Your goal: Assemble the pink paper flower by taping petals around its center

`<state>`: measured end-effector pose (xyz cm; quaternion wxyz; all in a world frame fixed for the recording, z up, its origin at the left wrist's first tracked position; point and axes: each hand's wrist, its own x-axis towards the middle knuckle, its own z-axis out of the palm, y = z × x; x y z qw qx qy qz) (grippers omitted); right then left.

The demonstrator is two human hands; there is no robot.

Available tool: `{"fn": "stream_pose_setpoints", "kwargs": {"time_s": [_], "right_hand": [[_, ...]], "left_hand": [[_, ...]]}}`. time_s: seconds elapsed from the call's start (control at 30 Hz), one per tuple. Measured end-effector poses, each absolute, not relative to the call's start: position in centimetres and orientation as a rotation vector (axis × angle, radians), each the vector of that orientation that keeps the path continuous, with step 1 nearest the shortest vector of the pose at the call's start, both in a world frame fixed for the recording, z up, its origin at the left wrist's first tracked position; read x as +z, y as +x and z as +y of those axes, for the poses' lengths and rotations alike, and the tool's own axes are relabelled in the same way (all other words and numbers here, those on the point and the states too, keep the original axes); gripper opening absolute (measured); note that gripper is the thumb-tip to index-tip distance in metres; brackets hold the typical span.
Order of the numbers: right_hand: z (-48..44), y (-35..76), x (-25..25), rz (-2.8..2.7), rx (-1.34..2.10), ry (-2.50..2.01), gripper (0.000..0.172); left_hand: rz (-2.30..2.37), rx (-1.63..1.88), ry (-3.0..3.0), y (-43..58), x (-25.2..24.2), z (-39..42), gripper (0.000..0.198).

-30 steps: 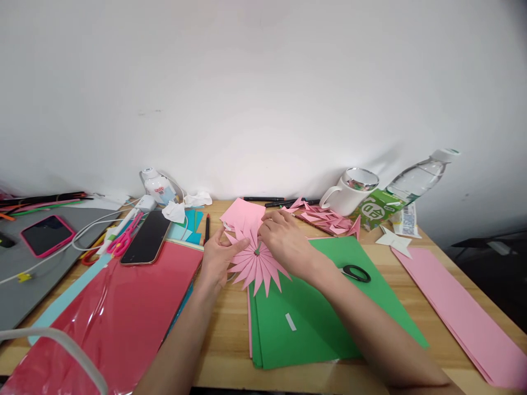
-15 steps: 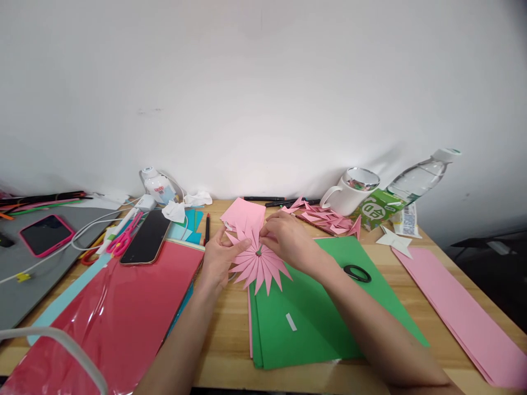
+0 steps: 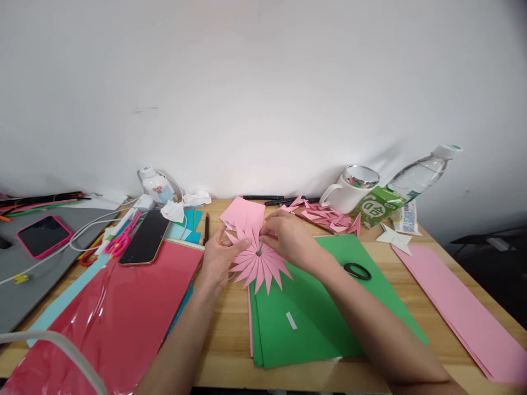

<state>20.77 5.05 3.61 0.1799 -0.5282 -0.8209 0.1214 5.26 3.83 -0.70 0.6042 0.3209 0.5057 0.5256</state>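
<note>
A pink folded-paper star (image 3: pixel 262 267) with many pointed rays and a small hole at its centre is held up in front of me, over the green paper's left corner. My left hand (image 3: pixel 220 255) grips its left side, thumb lying on top of the rays. At its upper right, my right hand (image 3: pixel 286 236) pinches with bent fingers; the tips partly hide the rays there. Behind the star lies pink square paper (image 3: pixel 245 211). A heap of folded pink pieces (image 3: pixel 329 216) sits beyond my right hand.
Green sheets (image 3: pixel 321 340) carry a white strip (image 3: pixel 291 320) and black-handled scissors (image 3: pixel 357 271). Right stand a mug (image 3: pixel 349 192), a green box (image 3: pixel 374 207) and a tilted bottle (image 3: pixel 424 175), with pink sheets (image 3: pixel 461 312) nearer. Left lie a phone (image 3: pixel 145 238), pink scissors (image 3: pixel 123 236) and a red packet (image 3: pixel 115 307).
Both hands keep almost the same hold on the star. The view has shifted very slightly; nothing else has visibly moved.
</note>
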Motion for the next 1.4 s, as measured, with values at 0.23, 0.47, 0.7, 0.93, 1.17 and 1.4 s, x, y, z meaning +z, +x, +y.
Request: {"fn": "stream_pose_setpoints", "kwargs": {"time_s": [0.23,0.47,0.7,0.93,1.17,1.4], "right_hand": [[5.1,20.8,3.9,-2.254,0.454,-1.486,0.012],[5.0,21.0,4.2,-2.224,0.504,-1.486,0.01],[4.8,21.1,4.4,-2.195,0.551,-1.508,0.007],[4.5,20.5,4.1,-2.499,0.15,-1.508,0.017],[3.8,19.9,3.3,-2.686,-0.299,-1.478,0.017],[3.8,20.2,4.1,-2.729,-0.232,-1.461,0.02]], "left_hand": [[1.111,1.22,0.718,5.2,-0.8,3.9,0.077],[1.142,1.227,0.71,5.4,-0.5,3.9,0.085],[1.132,1.224,0.725,5.4,-0.4,3.7,0.086],[1.14,1.222,0.704,5.3,-0.5,3.7,0.096],[1.184,1.229,0.715,5.3,-0.5,3.9,0.093],[1.21,1.197,0.744,5.3,-0.4,3.9,0.087]]}}
